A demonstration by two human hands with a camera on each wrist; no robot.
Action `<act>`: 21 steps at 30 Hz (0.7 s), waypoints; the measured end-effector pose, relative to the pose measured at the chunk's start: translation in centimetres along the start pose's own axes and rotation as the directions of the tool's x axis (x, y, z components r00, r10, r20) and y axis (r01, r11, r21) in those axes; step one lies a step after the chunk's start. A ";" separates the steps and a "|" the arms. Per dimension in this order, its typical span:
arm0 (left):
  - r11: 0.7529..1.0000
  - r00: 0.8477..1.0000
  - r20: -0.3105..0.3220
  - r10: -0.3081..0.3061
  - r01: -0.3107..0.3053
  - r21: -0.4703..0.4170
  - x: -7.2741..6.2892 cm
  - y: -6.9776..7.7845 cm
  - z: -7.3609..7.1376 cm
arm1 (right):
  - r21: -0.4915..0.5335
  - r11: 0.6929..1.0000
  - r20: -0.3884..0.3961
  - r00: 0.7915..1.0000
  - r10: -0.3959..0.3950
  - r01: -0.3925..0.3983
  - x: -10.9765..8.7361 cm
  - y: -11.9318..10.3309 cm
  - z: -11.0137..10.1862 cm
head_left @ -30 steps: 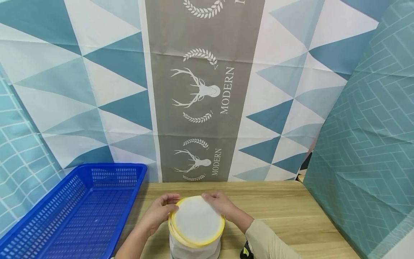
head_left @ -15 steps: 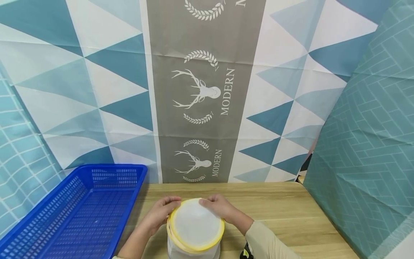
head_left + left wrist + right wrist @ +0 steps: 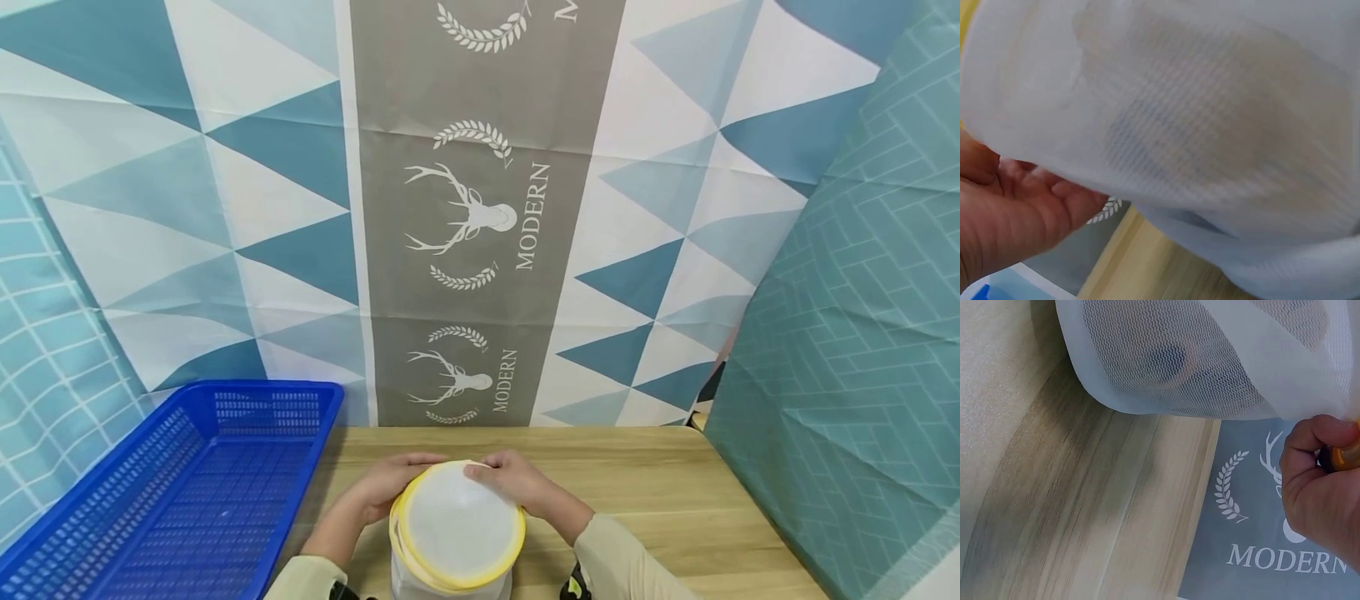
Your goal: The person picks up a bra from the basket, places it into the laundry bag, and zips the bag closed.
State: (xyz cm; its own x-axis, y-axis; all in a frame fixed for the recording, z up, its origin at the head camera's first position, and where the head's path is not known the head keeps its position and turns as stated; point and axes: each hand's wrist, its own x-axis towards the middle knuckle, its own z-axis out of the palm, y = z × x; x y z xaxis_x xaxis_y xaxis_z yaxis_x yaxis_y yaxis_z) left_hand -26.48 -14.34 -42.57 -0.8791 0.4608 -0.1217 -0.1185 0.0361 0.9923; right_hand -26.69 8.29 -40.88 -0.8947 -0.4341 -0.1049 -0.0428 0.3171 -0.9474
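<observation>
A round white mesh laundry bag (image 3: 461, 525) with yellow trim stands upright at the table's front, its round lid facing up. My left hand (image 3: 393, 483) holds the bag at the back left of its rim, its fingers along the edge; the left wrist view shows those fingers (image 3: 1066, 197) curled against the mesh and partly hidden behind it. On the far right of the lid, my right hand (image 3: 521, 483) pinches the yellow edge, thumb on top. In the right wrist view a yellow-orange piece (image 3: 1344, 456) shows within that hand's curled fingers. A dark round shape (image 3: 1169, 362) shows through the mesh.
A blue plastic basket (image 3: 202, 492) with perforated sides stands on the left. The wooden table (image 3: 637, 500) reaches back to a patterned cloth wall (image 3: 450, 250). A teal cloth (image 3: 855, 333) hangs along the right side.
My left hand has shifted right along the rim, its fingers now farther behind the lid, and its sleeve has come into view. The right thumb has slid slightly onto the lid.
</observation>
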 end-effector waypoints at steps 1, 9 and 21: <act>1.000 1.000 0.023 -0.001 0.001 -0.016 0.2 0.0 0.0 | 0.004 1.000 0.001 1.000 0.004 -0.004 0.0 0.0 0.0; 0.995 0.989 0.150 0.010 0.005 -0.097 1.7 -0.4 -0.1 | 0.032 0.999 0.019 1.000 0.018 -0.019 0.1 0.0 -0.1; 0.998 0.996 0.092 0.003 0.002 -0.059 2.2 -0.7 -0.5 | 0.114 0.993 0.072 0.997 0.006 -0.014 0.3 0.1 0.3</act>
State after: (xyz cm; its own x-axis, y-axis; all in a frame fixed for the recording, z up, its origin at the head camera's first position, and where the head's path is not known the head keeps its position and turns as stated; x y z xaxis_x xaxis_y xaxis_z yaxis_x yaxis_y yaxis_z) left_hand -28.62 -13.78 -43.51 -0.8331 0.5409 -0.1157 -0.1474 -0.0154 0.9890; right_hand -26.79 7.93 -41.07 -0.8605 -0.4920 -0.1320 0.0207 0.2253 -0.9741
